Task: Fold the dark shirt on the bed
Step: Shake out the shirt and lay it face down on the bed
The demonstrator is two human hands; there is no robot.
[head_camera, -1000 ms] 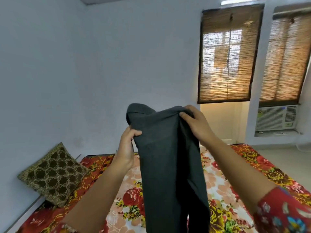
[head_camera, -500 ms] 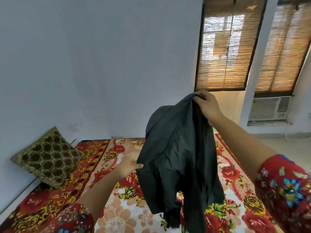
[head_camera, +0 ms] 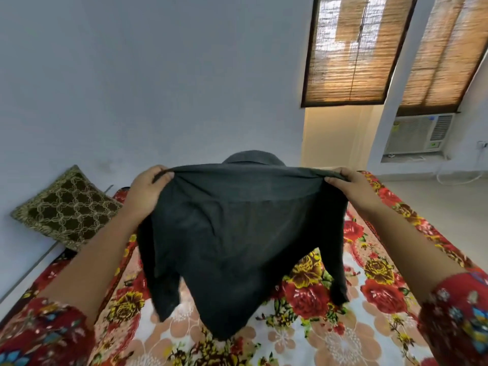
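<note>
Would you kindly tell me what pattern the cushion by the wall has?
The cushion has a gold lattice on dark brown; the head view shows it best.

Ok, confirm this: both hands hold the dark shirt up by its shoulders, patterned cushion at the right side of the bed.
One error: the head view shows the patterned cushion at the left side of the bed, not the right. The left hand and right hand do hold the dark shirt up by its shoulders.

Soft daylight through blinds (head_camera: 351, 48); wide-angle edges bend
</note>
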